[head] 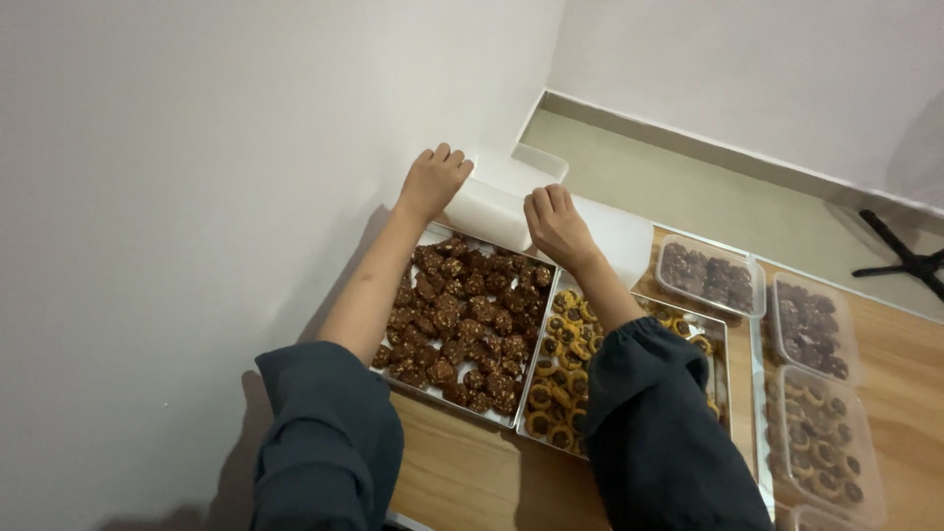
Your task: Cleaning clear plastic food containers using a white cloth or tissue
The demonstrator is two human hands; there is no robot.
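My left hand (433, 182) and my right hand (556, 224) both press on a white rolled sheet (487, 211) lying against the wall, beyond the trays. The fingers of both hands curl over the roll. Just below the hands sits a metal tray (511, 421) full of several dark brown round cookies (457, 320). Beside it to the right is a second tray (726, 339) of golden ring-shaped cookies with dark centres (562, 349), partly hidden by my right dark sleeve.
Clear lidded plastic boxes of cookies stand to the right: one (710, 275) at the back, others (814, 329) (824, 442) nearer. A white wall runs along the left. A black stand leg (910, 258) lies on the floor at the far right.
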